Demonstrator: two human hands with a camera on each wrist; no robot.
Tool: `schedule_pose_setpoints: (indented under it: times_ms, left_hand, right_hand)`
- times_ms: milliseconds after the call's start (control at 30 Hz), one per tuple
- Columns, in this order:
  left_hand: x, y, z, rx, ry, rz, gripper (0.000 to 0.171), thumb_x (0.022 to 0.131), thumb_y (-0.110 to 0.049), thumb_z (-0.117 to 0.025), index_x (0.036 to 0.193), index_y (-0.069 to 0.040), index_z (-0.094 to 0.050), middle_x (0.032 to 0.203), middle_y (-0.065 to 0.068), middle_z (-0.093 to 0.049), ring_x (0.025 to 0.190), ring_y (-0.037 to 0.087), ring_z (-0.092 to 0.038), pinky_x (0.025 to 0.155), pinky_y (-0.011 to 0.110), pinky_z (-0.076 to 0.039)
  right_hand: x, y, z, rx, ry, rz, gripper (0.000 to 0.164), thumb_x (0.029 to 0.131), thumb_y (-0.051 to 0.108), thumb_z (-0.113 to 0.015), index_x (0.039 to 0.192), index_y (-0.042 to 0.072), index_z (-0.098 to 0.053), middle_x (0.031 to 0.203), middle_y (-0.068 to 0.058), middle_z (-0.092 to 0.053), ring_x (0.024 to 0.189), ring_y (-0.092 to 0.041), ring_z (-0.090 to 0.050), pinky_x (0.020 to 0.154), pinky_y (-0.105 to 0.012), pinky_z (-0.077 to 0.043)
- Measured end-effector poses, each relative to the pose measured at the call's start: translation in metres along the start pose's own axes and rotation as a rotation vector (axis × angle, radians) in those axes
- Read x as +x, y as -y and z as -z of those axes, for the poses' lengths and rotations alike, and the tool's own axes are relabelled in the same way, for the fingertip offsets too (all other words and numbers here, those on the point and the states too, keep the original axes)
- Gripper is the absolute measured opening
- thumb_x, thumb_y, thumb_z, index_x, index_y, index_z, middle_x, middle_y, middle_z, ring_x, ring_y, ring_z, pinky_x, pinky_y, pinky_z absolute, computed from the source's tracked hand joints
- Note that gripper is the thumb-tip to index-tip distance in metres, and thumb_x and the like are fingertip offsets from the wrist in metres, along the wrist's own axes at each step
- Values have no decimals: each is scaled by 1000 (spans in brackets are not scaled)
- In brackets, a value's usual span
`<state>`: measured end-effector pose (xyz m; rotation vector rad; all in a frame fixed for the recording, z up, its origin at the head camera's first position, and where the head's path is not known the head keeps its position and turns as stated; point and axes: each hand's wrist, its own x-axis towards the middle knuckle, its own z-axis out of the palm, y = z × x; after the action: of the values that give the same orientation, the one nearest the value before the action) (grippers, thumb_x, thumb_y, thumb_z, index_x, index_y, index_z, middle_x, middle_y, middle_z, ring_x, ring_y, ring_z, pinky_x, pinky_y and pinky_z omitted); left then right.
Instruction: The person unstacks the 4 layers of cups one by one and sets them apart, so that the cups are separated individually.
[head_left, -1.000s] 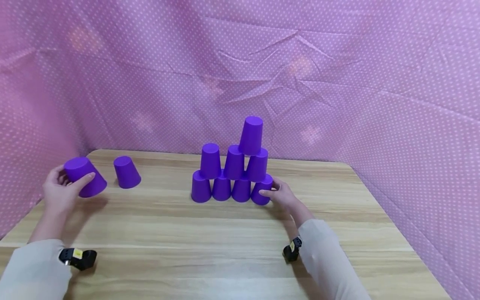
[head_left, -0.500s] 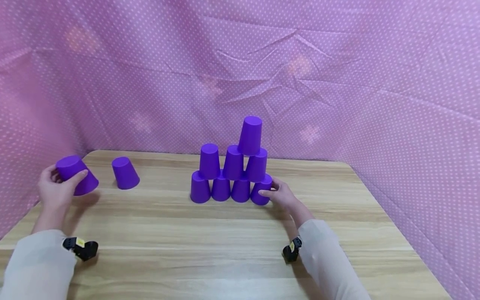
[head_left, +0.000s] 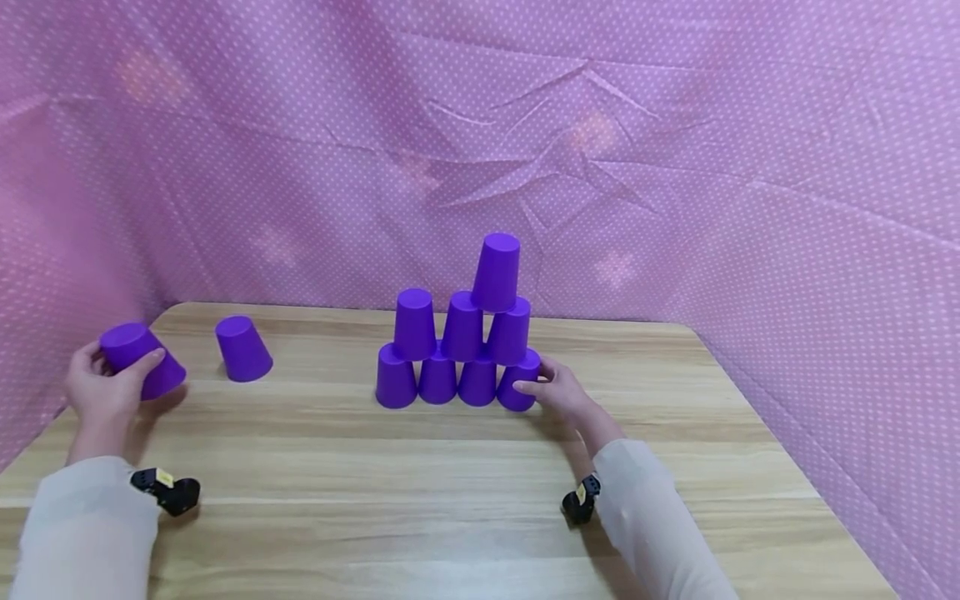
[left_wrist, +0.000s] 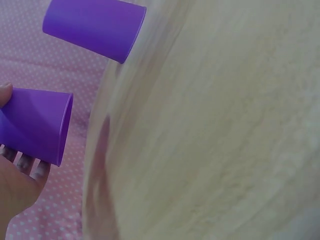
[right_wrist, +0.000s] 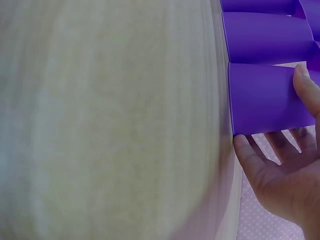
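Note:
At the table's left side my left hand [head_left: 103, 392] grips an upside-down purple cup [head_left: 144, 362], thumb on one side and fingers on the other. This cup leans, and the left wrist view shows its rim held off the tabletop. Just right of it another upside-down purple cup [head_left: 244, 350] stands alone. Several more form a stepped stack in the middle: a bottom row, a second row and one top cup [head_left: 497, 272] over its right part. My right hand [head_left: 558, 390] holds the bottom row's rightmost cup [right_wrist: 265, 100] between thumb and fingers; that cup stands on the table.
The wood-grain table [head_left: 390, 500] has rounded far corners. Pink dotted cloth [head_left: 480, 125] hangs behind it and along both sides, close behind the stack. A small black camera [head_left: 168, 490] is strapped to the left wrist, and another black camera [head_left: 581, 500] to the right.
My left hand has carried its cup left, away from the lone cup. My right hand stays on its cup and the stack keeps its shape. The whole head view has shifted slightly.

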<state>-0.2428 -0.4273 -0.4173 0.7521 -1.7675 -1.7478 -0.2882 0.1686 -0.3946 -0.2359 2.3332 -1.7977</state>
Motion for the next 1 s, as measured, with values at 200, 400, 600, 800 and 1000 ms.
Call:
schedule_pose_setpoints:
  times_ms: [200, 400, 600, 800, 1000]
  left_hand:
    - [-7, 3, -6, -106, -40, 31, 88, 56, -16, -81, 128, -24, -33, 128, -4, -38, 115, 5, -33, 98, 21, -23]
    - [-22, 0, -11, -190, -49, 82, 92, 54, -11, -82, 129, -23, -31, 129, -3, -36, 116, 7, -32, 97, 21, -24]
    - [-63, -29, -17, -217, -102, 115, 81, 60, -3, -77, 127, -19, -34, 123, -6, -40, 114, 6, -34, 94, 15, -26]
    - [-62, -27, -17, -216, -91, 115, 82, 60, -2, -77, 128, -20, -33, 123, -6, -38, 115, 6, -32, 96, 18, -24]
    - [-62, -22, -18, -194, -37, 112, 85, 61, -5, -77, 129, -21, -29, 125, -6, -34, 117, 8, -28, 98, 21, -22]
  right_hand:
    - [-1, 1, 0, -5, -8, 3, 51, 72, 15, -70, 119, 8, -49, 111, -11, -54, 104, -25, -48, 86, -37, -41]
    - [-2, 4, -2, 1, -15, 2, 53, 72, 13, -69, 120, 8, -48, 112, -12, -53, 104, -26, -48, 86, -37, -41]
    - [1, 0, -2, 16, -26, 2, 50, 72, 11, -69, 118, 7, -50, 110, -11, -54, 101, -24, -50, 84, -35, -43]
    - [1, 1, -3, 1, -25, 19, 52, 72, 13, -70, 119, 9, -49, 110, -10, -54, 102, -25, -50, 84, -36, -42]
    - [1, -2, -1, -23, -34, 1, 54, 71, 17, -71, 120, 11, -49, 110, -8, -55, 103, -23, -49, 86, -36, -41]
